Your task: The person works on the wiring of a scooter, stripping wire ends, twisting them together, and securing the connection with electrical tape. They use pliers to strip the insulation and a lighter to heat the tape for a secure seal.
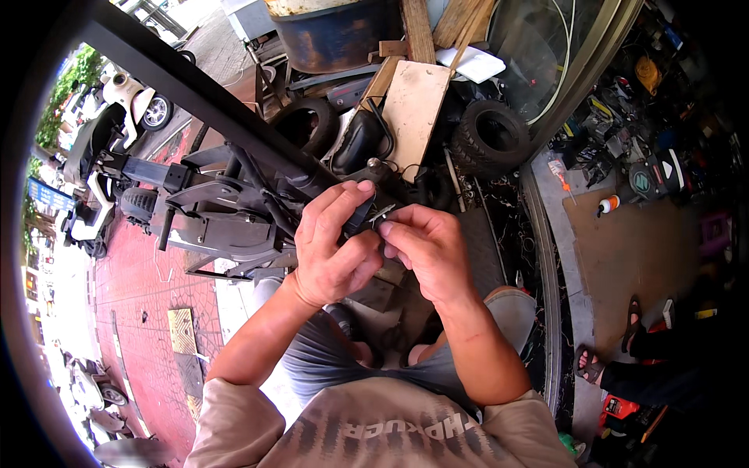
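In front of my body, my left hand [334,242] is closed around a small dark part [360,217], which its fingers mostly cover. Close beside it, my right hand [431,248] pinches a thin silvery metal piece [381,214] between thumb and forefinger. The metal piece lies against or just next to the dark part; I cannot tell if they are joined. Both hands are by the lower end of the long black stem [226,105] of a folded scooter. Its dark frame [234,230] extends to the left of my hands.
Ahead are loose tyres [491,134], a black saddle [359,142], a pale board [413,109] and a rusty blue drum [331,35]. A metal door track [542,288] runs along my right. Beyond it are a white bottle [609,204] and another person's sandalled feet [589,365].
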